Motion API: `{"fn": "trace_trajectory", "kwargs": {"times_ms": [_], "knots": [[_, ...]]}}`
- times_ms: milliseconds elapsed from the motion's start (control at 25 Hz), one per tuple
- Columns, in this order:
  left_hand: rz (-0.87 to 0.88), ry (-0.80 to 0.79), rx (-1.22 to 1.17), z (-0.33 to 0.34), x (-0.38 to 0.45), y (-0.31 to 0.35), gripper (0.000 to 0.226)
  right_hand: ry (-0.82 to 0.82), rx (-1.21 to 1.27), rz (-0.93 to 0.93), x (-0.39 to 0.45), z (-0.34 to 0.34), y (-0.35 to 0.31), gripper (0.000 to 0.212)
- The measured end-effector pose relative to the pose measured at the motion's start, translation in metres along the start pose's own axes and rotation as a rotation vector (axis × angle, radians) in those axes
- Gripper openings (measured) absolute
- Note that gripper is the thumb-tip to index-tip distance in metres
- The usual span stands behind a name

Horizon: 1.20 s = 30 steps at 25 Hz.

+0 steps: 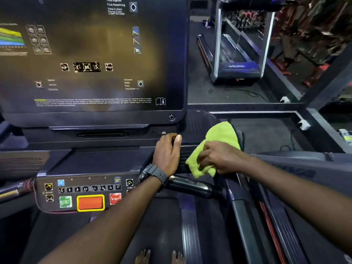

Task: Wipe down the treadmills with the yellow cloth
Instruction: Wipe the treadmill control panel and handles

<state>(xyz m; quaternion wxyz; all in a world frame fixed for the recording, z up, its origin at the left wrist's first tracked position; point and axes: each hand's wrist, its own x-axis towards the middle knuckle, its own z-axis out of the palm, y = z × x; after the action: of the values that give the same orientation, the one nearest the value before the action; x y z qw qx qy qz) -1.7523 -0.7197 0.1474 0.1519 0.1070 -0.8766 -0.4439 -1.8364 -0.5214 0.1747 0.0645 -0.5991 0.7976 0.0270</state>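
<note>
I stand on a treadmill whose dark console [91,119] fills the left of the view. My right hand [219,157] grips the yellow cloth [222,136] and holds it against the right end of the console, near the cup-holder recess. Part of the cloth is bunched under the fingers, the rest spreads up and to the right. My left hand [167,151], with a grey watch on its wrist, rests on the console edge just left of the cloth, fingers bent over the ledge and holding nothing.
A button panel [85,193] with a red stop button and an orange key sits lower left. A metal handgrip [190,185] runs below my hands. The right side rail [285,168] extends right. A second treadmill [238,54] stands beyond, at the upper right.
</note>
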Motion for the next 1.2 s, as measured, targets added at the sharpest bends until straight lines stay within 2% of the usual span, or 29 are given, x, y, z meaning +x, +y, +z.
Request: {"fn": "trace_trajectory", "kwargs": {"times_ms": [40,80,200,240,280,320,360,400,440,480,600,640,760,840,960,1000,1040,1080,1160,1200], "knots": [[0.001,-0.004,-0.016,0.003,-0.001,0.001,0.066,-0.031,0.04,0.062,0.0,-0.013,0.008,0.038],[0.011,-0.01,-0.018,0.006,-0.002,0.001,0.066,0.012,0.125,0.239,0.009,-0.027,0.014,0.042],[0.038,-0.034,0.03,0.009,-0.005,-0.002,0.066,0.467,0.341,1.022,0.064,-0.048,0.047,0.038],[0.042,-0.034,0.041,0.008,-0.005,-0.003,0.065,0.502,0.38,1.112,0.078,-0.048,0.05,0.048],[0.047,-0.032,0.051,0.007,-0.005,-0.004,0.062,0.44,0.335,1.059,0.09,-0.045,0.049,0.06],[0.06,-0.031,0.058,0.007,-0.005,-0.004,0.058,0.309,0.257,0.886,0.094,-0.033,0.045,0.072],[0.076,-0.034,0.06,0.008,-0.005,-0.004,0.053,0.162,0.168,0.726,0.091,-0.021,0.037,0.077],[0.093,-0.036,0.063,0.008,-0.005,-0.004,0.05,0.082,0.103,0.616,0.084,-0.007,0.037,0.078],[0.107,-0.034,0.074,0.008,-0.005,-0.004,0.049,0.024,0.085,0.579,0.076,-0.002,0.044,0.078],[0.111,-0.035,0.091,0.008,-0.005,-0.004,0.051,0.05,0.095,0.612,0.075,0.0,0.054,0.079],[0.127,-0.056,0.118,0.01,-0.005,-0.004,0.054,0.185,0.164,0.9,0.09,-0.003,0.055,0.082],[0.134,-0.053,0.107,0.01,-0.006,-0.005,0.055,0.224,0.129,0.909,0.092,0.002,0.044,0.079],[0.135,-0.05,0.064,0.008,-0.005,-0.005,0.058,0.293,0.077,0.675,0.044,0.023,0.003,0.073],[0.146,-0.082,0.091,0.008,-0.007,-0.003,0.058,0.238,0.112,0.661,0.013,0.025,0.012,0.078],[0.133,-0.099,0.107,0.008,-0.004,-0.002,0.058,0.281,0.214,0.999,0.055,0.013,0.041,0.077],[0.128,-0.083,0.081,0.009,-0.004,-0.004,0.057,0.299,0.161,1.031,0.073,0.015,0.032,0.074],[0.125,-0.059,0.052,0.009,-0.005,-0.006,0.057,0.336,0.091,0.978,0.081,0.018,0.017,0.07],[0.119,-0.038,0.027,0.009,-0.005,-0.007,0.056,0.376,0.05,0.844,0.074,0.025,0.003,0.067],[0.089,-0.025,-0.016,0.007,-0.004,-0.007,0.058,0.335,0.04,0.607,0.03,0.037,-0.001,0.069],[0.078,-0.022,-0.026,0.006,-0.003,-0.007,0.058,0.296,0.069,0.594,0.017,0.032,0.01,0.071]]}}
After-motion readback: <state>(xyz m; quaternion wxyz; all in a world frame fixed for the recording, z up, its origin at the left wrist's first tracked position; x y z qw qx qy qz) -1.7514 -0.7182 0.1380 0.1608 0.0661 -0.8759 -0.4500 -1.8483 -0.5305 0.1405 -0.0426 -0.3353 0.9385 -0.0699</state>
